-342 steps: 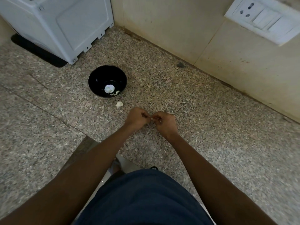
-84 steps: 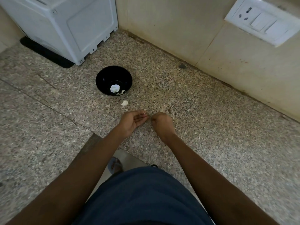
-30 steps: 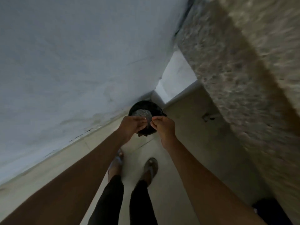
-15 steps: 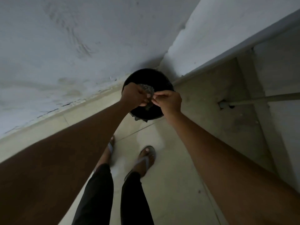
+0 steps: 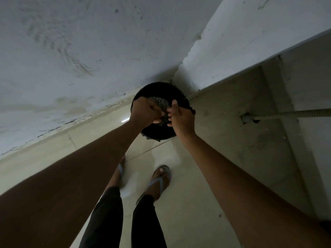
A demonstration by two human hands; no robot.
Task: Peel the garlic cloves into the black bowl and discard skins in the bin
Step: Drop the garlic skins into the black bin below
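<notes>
A: Two hands over bin (image 5: 162, 134), held close together above its mouth. Bin black, round, standing on pale floor (image 5: 193, 208) in corner where two white walls (image 5: 71, 47) meet

B: Fingers?

A: Left hand (image 5: 146, 112) curled, fingertips bunched toward right hand. Right hand (image 5: 182, 119) likewise curled, thumb raised, fingertips drawn in toward left. Both sets of fingertips nearly touching across a narrow gap

B: Pinching anything?

A: Cannot tell. Too dim and too small between fingertips to make out skin or clove. Only speckled grey contents (image 5: 160, 104) of bin visible behind and between fingers

B: Garlic, black bowl?

A: Neither in view. Camera pointed steeply down at floor

B: Bin relative to hands?

A: Directly beneath. Near rim showing below both wrists, far rim above knuckles. Hands not seen to touch rim

B: Rest of scene?

A: Both forearms bare, reaching forward and down. Dark trousers (image 5: 107, 217) and right foot in a flip-flop (image 5: 160, 179) on floor just short of bin, left foot mostly hidden behind left forearm. Ribbed grey hose (image 5: 293, 114) running from right edge to a fitting low on a recessed wall, well apart from bin. Light low throughout, detail in shadows poor
</notes>
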